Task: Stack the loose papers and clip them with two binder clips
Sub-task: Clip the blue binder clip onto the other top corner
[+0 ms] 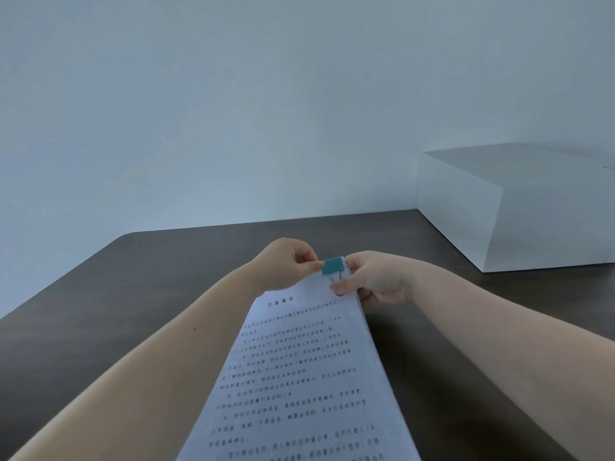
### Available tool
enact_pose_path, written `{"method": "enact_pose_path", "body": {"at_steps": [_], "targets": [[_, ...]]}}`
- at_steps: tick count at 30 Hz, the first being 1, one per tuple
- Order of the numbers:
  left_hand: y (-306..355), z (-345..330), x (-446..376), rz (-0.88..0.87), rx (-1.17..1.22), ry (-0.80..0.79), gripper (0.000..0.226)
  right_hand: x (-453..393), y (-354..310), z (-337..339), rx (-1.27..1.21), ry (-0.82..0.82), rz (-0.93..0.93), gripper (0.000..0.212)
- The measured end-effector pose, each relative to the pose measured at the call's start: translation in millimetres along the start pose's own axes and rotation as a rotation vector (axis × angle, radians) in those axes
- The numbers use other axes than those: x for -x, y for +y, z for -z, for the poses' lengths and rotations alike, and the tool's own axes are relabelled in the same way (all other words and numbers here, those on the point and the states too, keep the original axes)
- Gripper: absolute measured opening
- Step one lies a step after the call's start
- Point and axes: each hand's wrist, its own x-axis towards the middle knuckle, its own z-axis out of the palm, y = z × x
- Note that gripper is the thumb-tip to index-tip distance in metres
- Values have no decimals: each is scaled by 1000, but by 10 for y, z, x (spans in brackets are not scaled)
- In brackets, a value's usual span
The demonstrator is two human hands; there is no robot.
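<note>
At frame centre, the left hand (289, 262) fingers pinch the teal binder clip (333, 265) on the paper stack (299, 377); the right hand (372, 281) fingers grip the stack's top edge. First clip seems seated; a second one is needed next.

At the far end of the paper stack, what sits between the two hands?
In the head view, a teal binder clip sits on the paper stack far edge, between the left hand and right hand, both touching it.

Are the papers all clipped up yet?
Not yet. The papers are already in one neat stack. One teal binder clip sits on the top edge, with the left hand and right hand at it. No second clip shows yet.
</note>
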Motion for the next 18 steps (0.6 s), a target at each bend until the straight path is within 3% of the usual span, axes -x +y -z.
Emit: {"method": "enact_pose_path", "body": {"at_steps": [3,5,6,9,11,12,14,16,18], "targets": [[-64,21,-36,34,-232,129,31,29,13,13,-108,96,101,27],[-130,25,-41,87,-437,267,53,25,48,72,-201,186,154,26],[-158,33,-25,145,-429,314,66,15,69,112,-254,231,167,27],[-274,25,-35,364,-120,361,93,14,138,243,-363,334,199,23],[-349,-3,-44,497,153,224,102,7,193,319,-404,381,210,22],[-361,-12,-41,547,279,132,100,-2,219,353,-415,397,210,20],[-366,-31,-63,604,403,42,68,-29,261,404,-436,434,202,15],[-337,-72,-104,610,416,89,28,-61,295,456,-454,484,188,20],[-272,-128,-145,604,453,159,19,-77,309,485,-456,500,143,30]]}}
